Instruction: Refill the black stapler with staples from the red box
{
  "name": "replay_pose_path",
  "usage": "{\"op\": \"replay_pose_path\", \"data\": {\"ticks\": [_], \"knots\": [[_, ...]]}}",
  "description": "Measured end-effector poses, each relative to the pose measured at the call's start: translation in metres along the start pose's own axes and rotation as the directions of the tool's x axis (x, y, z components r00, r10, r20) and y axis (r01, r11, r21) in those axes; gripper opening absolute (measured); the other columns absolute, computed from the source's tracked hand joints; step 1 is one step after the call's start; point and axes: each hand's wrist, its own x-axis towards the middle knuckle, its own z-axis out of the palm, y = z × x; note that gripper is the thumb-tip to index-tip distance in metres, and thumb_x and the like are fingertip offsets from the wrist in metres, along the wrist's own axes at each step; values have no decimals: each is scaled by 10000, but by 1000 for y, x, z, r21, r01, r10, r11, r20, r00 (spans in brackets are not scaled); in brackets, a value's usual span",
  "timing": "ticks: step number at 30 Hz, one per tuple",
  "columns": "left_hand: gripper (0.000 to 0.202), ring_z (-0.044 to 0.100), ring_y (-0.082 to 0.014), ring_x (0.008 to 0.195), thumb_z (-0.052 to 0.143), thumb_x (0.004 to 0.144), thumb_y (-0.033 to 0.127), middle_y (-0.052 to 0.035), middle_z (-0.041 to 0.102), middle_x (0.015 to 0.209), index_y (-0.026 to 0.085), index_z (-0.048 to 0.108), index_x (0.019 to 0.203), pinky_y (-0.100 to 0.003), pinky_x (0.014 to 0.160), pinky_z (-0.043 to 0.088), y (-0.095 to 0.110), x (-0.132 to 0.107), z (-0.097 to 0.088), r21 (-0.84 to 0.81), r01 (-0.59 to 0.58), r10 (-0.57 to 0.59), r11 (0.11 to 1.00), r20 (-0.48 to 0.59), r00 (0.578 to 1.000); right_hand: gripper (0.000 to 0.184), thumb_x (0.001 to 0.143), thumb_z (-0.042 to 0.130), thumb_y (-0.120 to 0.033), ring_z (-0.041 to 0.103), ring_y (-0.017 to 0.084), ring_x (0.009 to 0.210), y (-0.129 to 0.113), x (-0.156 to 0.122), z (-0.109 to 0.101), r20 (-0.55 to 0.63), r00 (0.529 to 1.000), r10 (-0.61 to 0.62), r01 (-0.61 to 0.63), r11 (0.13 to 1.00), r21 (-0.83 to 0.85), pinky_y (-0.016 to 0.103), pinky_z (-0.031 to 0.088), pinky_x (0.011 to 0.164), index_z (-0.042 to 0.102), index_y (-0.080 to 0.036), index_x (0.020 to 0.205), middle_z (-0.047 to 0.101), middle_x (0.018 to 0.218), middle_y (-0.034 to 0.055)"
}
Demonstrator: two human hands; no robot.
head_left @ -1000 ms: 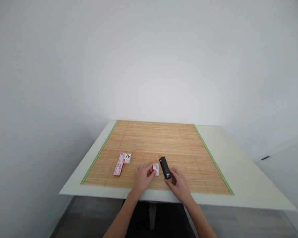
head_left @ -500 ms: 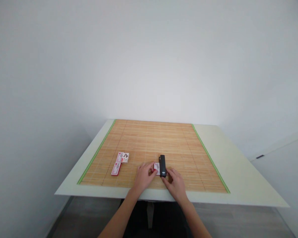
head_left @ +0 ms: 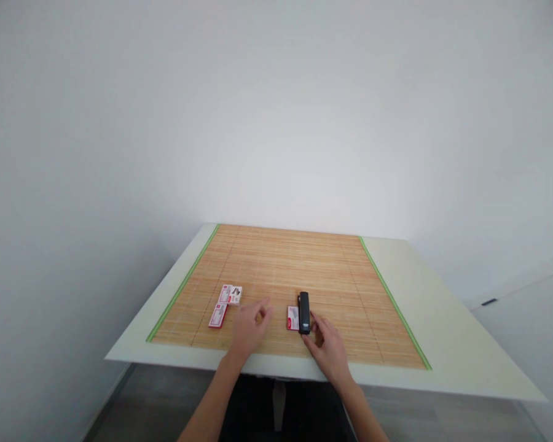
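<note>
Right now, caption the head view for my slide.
Right hand by a black stapler and small box; left hand hovers over bamboo mat.

Bare white-walled room, table (head_left: pixel 442 319) with bamboo mat (head_left: pixel 295 264)

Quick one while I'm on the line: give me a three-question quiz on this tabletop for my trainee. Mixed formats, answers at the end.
1. True or false: the red-and-white box next to the black stapler lies to the right of the stapler.
2. The left hand is: A) gripping the stapler; B) pinching a box; C) holding nothing, above the bamboo mat.
3. Fill in: the right hand has its fingertips at the stapler's ____ end (near or far from the person).
Key: 1 false, it lies to the left; 2 C; 3 near.
</note>
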Motion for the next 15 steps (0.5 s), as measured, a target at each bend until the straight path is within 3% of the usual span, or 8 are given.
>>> {"op": "replay_pose_path", "data": {"ticks": [2,4,6,10,15], "knots": [[419,639,-252,1016,473,1014,445,-77,701,1052,257,667,1333,-402,984,457,-28,4,-35,46,70,-65,996,-95,993,628,912,649,-397,647,250,919,0,0,0,-10,1000,-1,1,1000,3,395,540,866,494,-274,1508,671,987,42],[534,587,-309,1171,616,912,488,-108,639,1227,271,619,1400,-450,1041,426,-57,11,-67,172,165,-139,971,-153,978,621,910,644,-386,647,246,903,0,1,0,-3,1000,2,-2,1000,-3,389,541,850,497,-276,1504,670,979,37],[746,550,-359,1235,739,780,537,-128,582,1306,271,570,1456,-481,1056,412,-78,20,-89,299,212,-200,931,-71,977,609,911,642,-379,646,241,900,-1,1,-1,12,1000,5,-5,1000,-11,384,539,842,504,-280,1496,670,976,33],[741,603,-343,1175,777,726,505,-108,638,1239,254,608,1402,-419,994,445,-88,40,-100,301,227,-265,926,92,960,621,894,656,-370,647,235,891,-4,2,-2,8,1000,4,-4,1000,-27,378,540,832,510,-286,1492,673,971,26],[633,643,-297,1044,780,740,464,-77,699,1116,235,634,1311,-362,896,464,-82,57,-107,282,258,-284,924,54,957,630,889,663,-362,649,239,923,-4,2,-2,3,1000,-2,2,1000,-14,388,539,868,506,-291,1495,674,987,27]]}}
